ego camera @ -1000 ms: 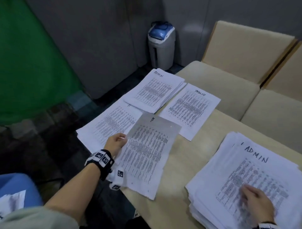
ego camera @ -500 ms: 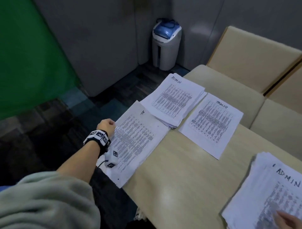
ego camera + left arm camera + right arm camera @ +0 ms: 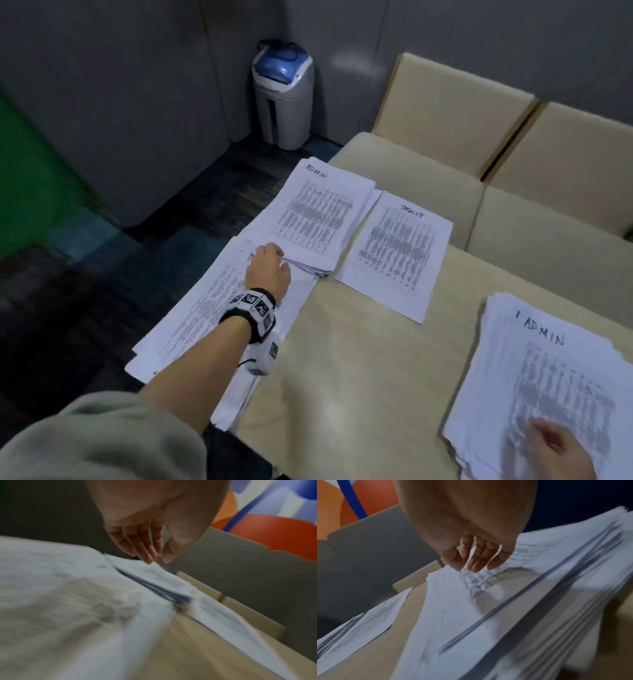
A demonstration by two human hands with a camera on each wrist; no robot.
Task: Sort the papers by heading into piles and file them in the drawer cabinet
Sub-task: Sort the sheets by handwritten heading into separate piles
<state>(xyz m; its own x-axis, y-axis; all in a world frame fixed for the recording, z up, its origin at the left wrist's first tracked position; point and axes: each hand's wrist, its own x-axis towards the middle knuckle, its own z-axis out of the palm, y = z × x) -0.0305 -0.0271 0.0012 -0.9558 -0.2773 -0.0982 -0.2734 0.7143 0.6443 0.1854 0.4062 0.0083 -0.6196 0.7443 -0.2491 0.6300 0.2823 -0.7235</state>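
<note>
Nearest, right hand (image 3: 556,452) flat on the unsorted stack (image 3: 561,383), fingers (image 3: 477,563) straight and spread, tips on the top sheet headed ADMIN, nothing gripped. Stack thick and ragged at the edges, close to the near table (image 3: 359,359) edge; likely to fan or shed lower sheets if the top page is dragged rather than lifted. Further out, left hand (image 3: 269,270) over the pile (image 3: 205,308) at the left table edge, fingers (image 3: 145,553) extended and loosely together, tips at the near corner of the ADMIN pile (image 3: 322,212), holding nothing. Left pile well overhanging the table edge, above bare floor: chief hazard, a nudge from wrist or forearm liable to tip sheets off. ADMIN pile overlapping the left pile's far end; risk of headings getting mixed should either be shifted carelessly. Single sheet (image 3: 397,253) just beside the ADMIN pile, heading unclear; light enough to slide under a passing sleeve. Drawer cabinet not in view; filing not yet begun. Farthest, cream seats (image 3: 428,192) and a bin (image 3: 282,92) in the corner.
</note>
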